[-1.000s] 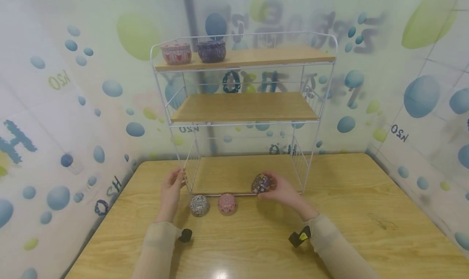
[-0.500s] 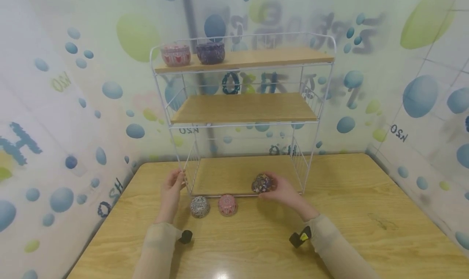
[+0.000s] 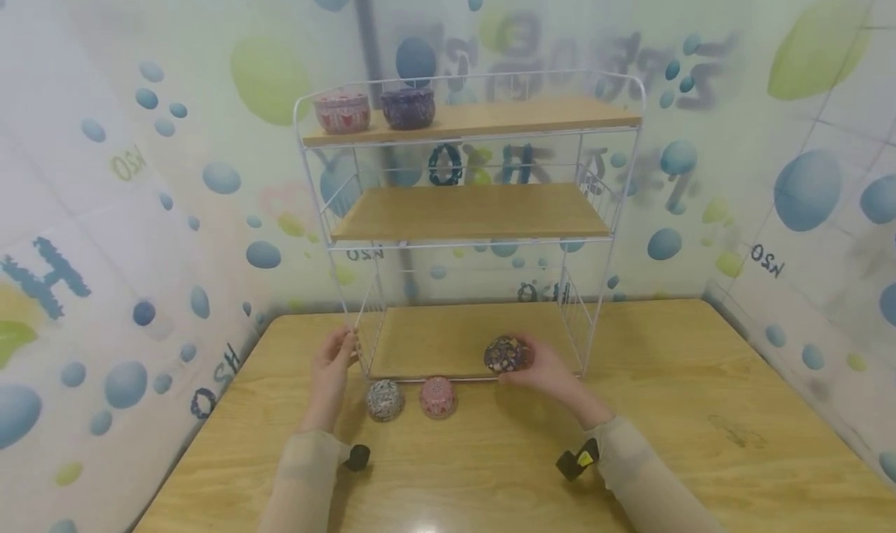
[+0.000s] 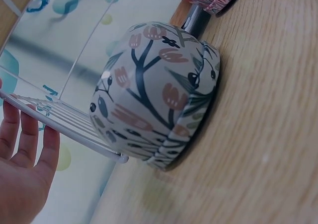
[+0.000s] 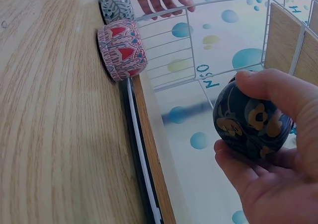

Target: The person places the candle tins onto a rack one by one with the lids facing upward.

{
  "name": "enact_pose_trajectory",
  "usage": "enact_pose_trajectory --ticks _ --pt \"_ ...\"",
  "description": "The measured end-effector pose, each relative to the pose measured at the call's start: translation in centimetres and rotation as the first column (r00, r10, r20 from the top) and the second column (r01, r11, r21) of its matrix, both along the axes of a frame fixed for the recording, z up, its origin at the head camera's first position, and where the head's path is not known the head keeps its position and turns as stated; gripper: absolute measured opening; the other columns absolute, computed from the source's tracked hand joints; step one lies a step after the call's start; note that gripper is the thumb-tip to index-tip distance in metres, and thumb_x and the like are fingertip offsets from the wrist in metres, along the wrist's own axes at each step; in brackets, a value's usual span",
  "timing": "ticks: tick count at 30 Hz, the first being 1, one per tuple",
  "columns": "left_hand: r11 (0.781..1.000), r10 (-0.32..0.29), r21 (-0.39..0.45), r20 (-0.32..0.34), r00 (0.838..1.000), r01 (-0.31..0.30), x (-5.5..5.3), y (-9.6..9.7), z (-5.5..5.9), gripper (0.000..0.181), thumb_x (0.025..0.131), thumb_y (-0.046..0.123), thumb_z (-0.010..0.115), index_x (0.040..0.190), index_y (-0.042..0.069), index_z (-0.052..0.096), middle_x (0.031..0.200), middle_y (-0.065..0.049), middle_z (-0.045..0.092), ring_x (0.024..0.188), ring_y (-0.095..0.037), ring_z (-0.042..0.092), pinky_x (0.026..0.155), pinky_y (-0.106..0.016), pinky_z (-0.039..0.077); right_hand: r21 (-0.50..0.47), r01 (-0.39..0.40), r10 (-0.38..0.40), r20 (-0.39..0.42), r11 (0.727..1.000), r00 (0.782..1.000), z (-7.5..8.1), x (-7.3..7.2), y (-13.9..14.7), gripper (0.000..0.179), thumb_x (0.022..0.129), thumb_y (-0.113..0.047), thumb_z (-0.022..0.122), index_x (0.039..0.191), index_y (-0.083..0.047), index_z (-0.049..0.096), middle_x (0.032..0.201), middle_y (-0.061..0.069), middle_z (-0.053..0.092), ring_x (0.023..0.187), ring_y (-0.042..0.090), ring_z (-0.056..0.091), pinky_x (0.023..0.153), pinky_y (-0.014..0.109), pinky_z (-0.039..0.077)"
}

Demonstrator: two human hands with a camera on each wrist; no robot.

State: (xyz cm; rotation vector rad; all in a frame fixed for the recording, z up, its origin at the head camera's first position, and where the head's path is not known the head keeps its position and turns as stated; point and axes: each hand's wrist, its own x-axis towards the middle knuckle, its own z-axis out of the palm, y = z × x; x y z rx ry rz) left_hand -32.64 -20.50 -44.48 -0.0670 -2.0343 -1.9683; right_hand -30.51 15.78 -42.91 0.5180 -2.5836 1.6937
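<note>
Right hand (image 3: 542, 369) gripping dark tin (image 3: 505, 353) above rack's bottom shelf (image 3: 434, 338); left hand (image 3: 334, 362), fingers straight, against rack's left side.

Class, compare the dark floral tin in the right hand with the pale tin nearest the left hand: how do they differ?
The dark tin has orange flowers on a near-black ground; the pale tin has pink tulips and dark stems on cream. The dark tin is gripped by the right hand over the rack's bottom shelf; the pale tin rests on the table, untouched, in front of the rack. Both are small, round and patterned.
</note>
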Motion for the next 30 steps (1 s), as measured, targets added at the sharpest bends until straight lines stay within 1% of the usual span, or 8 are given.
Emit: enact_pose_trajectory --ticks 1,6,9,14,18,22,25,30 --pt "1.000 0.003 -0.003 -0.007 1.000 -0.003 -0.23 -0.06 -0.34 0.034 0.102 0.025 0.050 0.123 -0.001 0.053 0.108 0.003 0.059 0.110 -0.025 0.051 0.092 -0.025 0.050 -0.011 -0.002 0.002 0.004 1.000 1.000 -0.02 0.02 0.02 0.079 0.069 -0.004 0.083 0.136 0.009 0.043 0.125 0.031 0.054 0.113 0.045 0.056 0.093 0.045 0.052" --pt "1.000 0.000 -0.006 0.011 1.000 0.000 -0.22 0.12 -0.19 0.034 0.103 0.025 0.049 0.125 -0.002 0.052 0.113 0.000 0.057 0.114 -0.027 0.050 0.093 -0.026 0.049 -0.050 -0.010 0.011 0.017 0.999 1.000 -0.08 0.08 0.15 0.078 0.069 -0.002 0.083 0.136 0.007 0.044 0.124 0.030 0.055 0.113 0.044 0.057 0.089 0.042 0.054" --pt "1.000 -0.007 0.006 0.026 1.000 0.007 -0.03 0.20 0.11 0.033 0.103 0.021 0.048 0.126 -0.003 0.051 0.113 0.001 0.057 0.115 -0.029 0.049 0.095 -0.028 0.049 -0.040 -0.018 0.019 0.005 0.999 1.000 -0.22 0.14 0.12 0.079 0.069 -0.002 0.083 0.136 0.009 0.042 0.124 0.031 0.054 0.112 0.045 0.057 0.089 0.042 0.054" --pt "0.999 -0.025 0.026 0.036 0.999 0.024 0.29 0.20 0.59 0.028 0.103 0.014 0.047 0.124 -0.004 0.051 0.111 0.002 0.057 0.116 -0.032 0.047 0.098 -0.034 0.048 -0.002 -0.008 0.008 0.003 1.000 1.000 -0.49 0.25 -0.14 0.082 0.068 -0.004 0.084 0.137 0.009 0.041 0.128 0.031 0.052 0.116 0.046 0.054 0.095 0.047 0.050" --pt "1.000 -0.015 0.014 0.029 0.999 0.014 0.11 0.08 0.56 0.032 0.103 0.019 0.048 0.126 -0.004 0.051 0.110 0.004 0.058 0.113 -0.026 0.049 0.095 -0.029 0.049 0.017 -0.001 0.001 -0.013 1.000 1.000 -0.53 0.19 -0.41 0.081 0.069 -0.006 0.084 0.137 0.009 0.042 0.129 0.030 0.052 0.115 0.046 0.054 0.095 0.050 0.049" --pt "1.000 -0.005 -0.001 0.012 1.000 0.005 -0.07 0.00 0.34 0.036 0.103 0.024 0.049 0.126 -0.003 0.052 0.110 0.004 0.058 0.109 -0.019 0.051 0.093 -0.026 0.049 0.037 0.004 -0.003 -0.025 0.999 1.000 -0.56 0.07 -0.58 0.081 0.069 -0.007 0.085 0.137 0.007 0.043 0.128 0.027 0.053 0.111 0.041 0.057 0.092 0.047 0.052" --pt "1.000 -0.007 -0.005 0.016 1.000 0.007 -0.05 -0.07 0.23 0.036 0.103 0.024 0.049 0.127 -0.002 0.052 0.110 0.004 0.058 0.109 -0.019 0.051 0.093 -0.025 0.049 0.051 0.015 -0.014 -0.022 0.999 1.000 -0.53 0.12 -0.65 0.081 0.069 -0.007 0.085 0.137 0.007 0.043 0.127 0.026 0.055 0.109 0.039 0.058 0.091 0.046 0.053" --pt "1.000 -0.021 0.005 0.036 0.999 0.021 0.15 -0.18 0.37 0.032 0.103 0.017 0.047 0.128 -0.004 0.051 0.110 0.003 0.057 0.112 -0.025 0.050 0.093 -0.025 0.050 0.064 0.033 -0.032 -0.021 0.997 0.999 -0.41 0.29 -0.75 0.080 0.069 -0.008 0.085 0.137 0.006 0.044 0.127 0.025 0.055 0.109 0.039 0.058 0.091 0.047 0.052"
